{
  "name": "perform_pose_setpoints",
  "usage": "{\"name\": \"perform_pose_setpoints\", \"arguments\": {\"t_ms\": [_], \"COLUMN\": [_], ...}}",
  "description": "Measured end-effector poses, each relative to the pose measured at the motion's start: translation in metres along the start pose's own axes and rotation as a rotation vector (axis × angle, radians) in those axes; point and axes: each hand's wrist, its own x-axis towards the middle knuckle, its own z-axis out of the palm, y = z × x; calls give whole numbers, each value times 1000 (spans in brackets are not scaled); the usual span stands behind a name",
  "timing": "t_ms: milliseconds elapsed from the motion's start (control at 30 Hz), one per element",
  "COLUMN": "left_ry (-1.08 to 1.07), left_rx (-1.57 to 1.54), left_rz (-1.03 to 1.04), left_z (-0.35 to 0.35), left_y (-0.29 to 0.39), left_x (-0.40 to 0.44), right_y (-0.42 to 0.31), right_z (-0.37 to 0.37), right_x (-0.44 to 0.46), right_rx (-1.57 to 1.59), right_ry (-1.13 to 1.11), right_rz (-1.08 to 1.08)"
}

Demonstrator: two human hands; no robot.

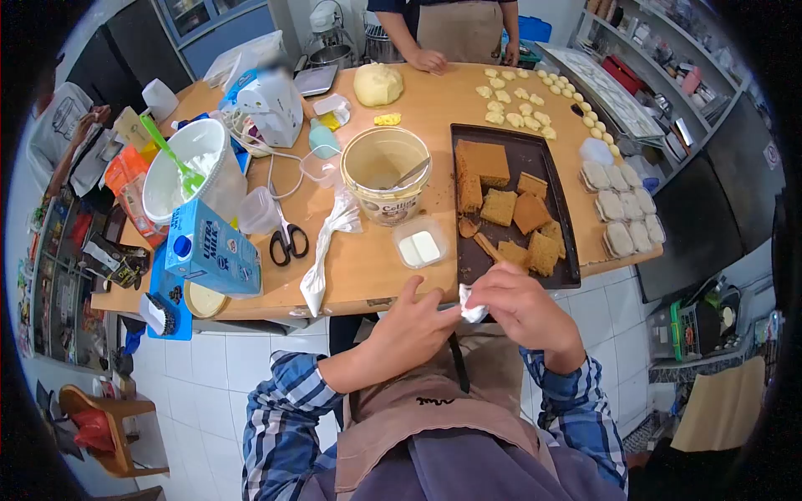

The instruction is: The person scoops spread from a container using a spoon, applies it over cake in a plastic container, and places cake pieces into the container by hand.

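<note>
My right hand point(522, 311) pinches a small crumpled white cloth or tissue point(473, 306) in front of the table's near edge. My left hand point(407, 327) is just left of it, fingers spread, one fingertip close to or touching the white piece. Beyond my hands, a dark baking tray point(522, 154) carries several pieces of brown cake point(499, 207). Left of the tray are a small clear container point(420, 243) with white blocks, an open tub point(386, 177) with a utensil inside, and a white piping bag point(328, 250) lying flat.
Black-handled scissors point(288, 242), a blue milk carton point(213, 250) and a white bucket point(192, 171) with a green spatula occupy the left. A dough ball point(378, 84) and small dough pieces point(501, 96) lie farther back. Another person's hand point(428, 61) rests at the far edge.
</note>
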Motion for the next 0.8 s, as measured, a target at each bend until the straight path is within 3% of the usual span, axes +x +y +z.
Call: {"name": "perform_pose_setpoints", "arguments": {"t_ms": [200,400,533,633,800], "left_ry": [83,82,186,418,557], "left_rx": [39,-156,-592,-809,-963], "left_rz": [-55,-62,-128,-253,-394], "left_z": [-6,-1,-3,1,7], "left_y": [-3,-2,-5,-1,13], "left_x": [2,1,-2,-1,3], "right_y": [0,3,13,12,0], "right_z": [-14,17,40,51,64], "right_x": [-19,-32,-35,-35,-33], "right_rx": [64,729,1232,1239,884], "right_ry": [405,632,780,740,588], "right_rz": [243,540,454,477,645]}}
